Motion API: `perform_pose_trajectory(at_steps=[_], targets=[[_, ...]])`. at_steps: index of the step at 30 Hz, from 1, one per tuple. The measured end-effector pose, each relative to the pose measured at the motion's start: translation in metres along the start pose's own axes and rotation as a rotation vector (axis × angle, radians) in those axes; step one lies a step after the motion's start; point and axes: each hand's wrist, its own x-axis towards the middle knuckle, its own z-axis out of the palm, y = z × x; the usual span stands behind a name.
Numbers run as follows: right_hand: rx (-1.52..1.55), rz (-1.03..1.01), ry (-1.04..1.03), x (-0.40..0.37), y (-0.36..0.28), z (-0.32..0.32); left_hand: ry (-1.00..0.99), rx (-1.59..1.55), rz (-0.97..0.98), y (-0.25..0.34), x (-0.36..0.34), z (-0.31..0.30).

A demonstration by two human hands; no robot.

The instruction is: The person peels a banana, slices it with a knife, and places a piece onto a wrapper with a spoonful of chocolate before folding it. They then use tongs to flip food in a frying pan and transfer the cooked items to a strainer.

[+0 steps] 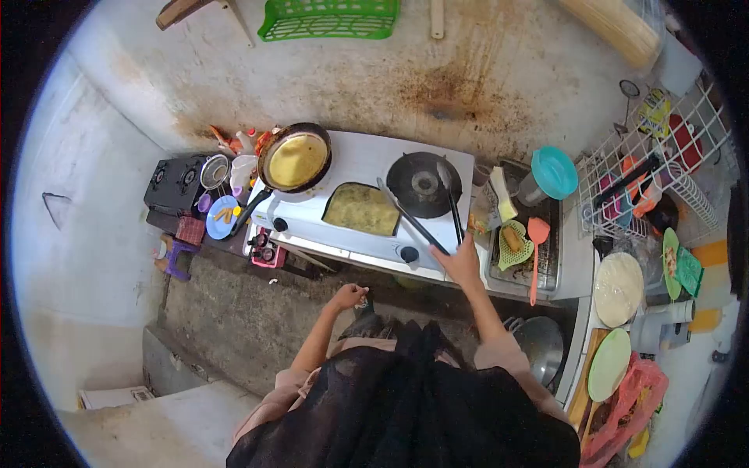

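Observation:
My right hand (463,264) grips a pair of tongs (422,227) with dark handles. Their two arms are spread apart in front of and over the right burner (424,184), which has no pan on it. My left hand (349,296) hangs in front of the stove's front edge, its fingers curled together. Whether anything small is in them I cannot make out. On the left burner sits a frying pan (298,157) with a thin round yellow layer of food (297,160) inside, its handle pointing toward the front left. Between the burners lies a dark-edged, yellowish-green panel (362,209) on the white stove (359,150).
Right of the stove, a metal tray (548,273) carries a green strainer (511,248) and an orange spatula (536,257). A turquoise bowl (555,173) and a wire rack (587,204) stand beyond. A blue plate (221,221) with brown pieces is at the left.

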Motion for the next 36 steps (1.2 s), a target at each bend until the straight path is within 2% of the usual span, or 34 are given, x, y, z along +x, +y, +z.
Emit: perform_pose_trajectory(at_steps=[1, 3, 4, 5, 8, 9, 12, 14, 18, 21, 23, 24, 26, 29, 31, 35, 36], targets=[[-0.075, 0.006, 0.048, 0.019, -0.011, 0.01, 0.005, 0.009, 0.009, 0.002, 0.001, -0.006], [-0.119, 0.129, -0.042, 0.054, -0.034, 0.018, 0.018, 0.033, 0.028, 0.005, -0.001, -0.016], [-0.134, 0.137, -0.022, 0.068, -0.039, 0.029, -0.004, -0.04, 0.019, 0.004, 0.001, -0.022], [-0.164, 0.165, -0.028, 0.077, -0.042, 0.038, 0.002, -0.075, 0.105, -0.004, 0.005, -0.026], [-0.261, 0.24, -0.008, 0.107, -0.047, 0.064, -0.06, 0.038, 0.052, 0.015, -0.002, -0.049], [-0.307, 0.222, 0.025, 0.113, -0.047, 0.074, -0.055, 0.032, 0.041, 0.029, -0.01, -0.056], [-0.492, 0.189, 0.109, 0.123, -0.041, 0.106, -0.118, 0.126, 0.038, 0.002, 0.018, -0.076], [-0.506, 0.219, 0.104, 0.128, -0.044, 0.114, -0.141, 0.08, 0.079, -0.033, 0.042, -0.083], [-0.453, 0.265, 0.088, 0.126, -0.057, 0.117, -0.2, 0.142, 0.069, 0.001, 0.044, -0.103], [-0.38, 0.203, 0.216, 0.116, -0.057, 0.11, -0.303, 0.24, 0.156, 0.017, 0.061, -0.112], [-0.311, 0.196, 0.13, 0.095, -0.064, 0.09, -0.431, 0.29, 0.203, 0.032, 0.074, -0.112], [-0.282, 0.187, 0.071, 0.08, -0.061, 0.082, -0.465, 0.266, 0.106, 0.037, 0.081, -0.107], [-0.191, 0.156, -0.02, 0.041, -0.058, 0.059, -0.55, 0.246, 0.187, 0.068, 0.081, -0.096], [0.132, 0.159, -0.085, -0.03, -0.044, 0.035, -0.688, 0.321, 0.318, 0.099, 0.088, -0.067], [0.288, 0.301, -0.031, -0.08, -0.052, 0.014, -0.763, 0.431, 0.369, 0.129, 0.084, -0.04], [0.479, 0.475, 0.207, -0.174, -0.036, 0.01, -0.879, 0.652, 0.56, 0.164, 0.072, 0.028], [0.462, 0.449, 0.335, -0.192, -0.035, 0.01, -0.925, 0.662, 0.534, 0.173, 0.063, 0.046]])
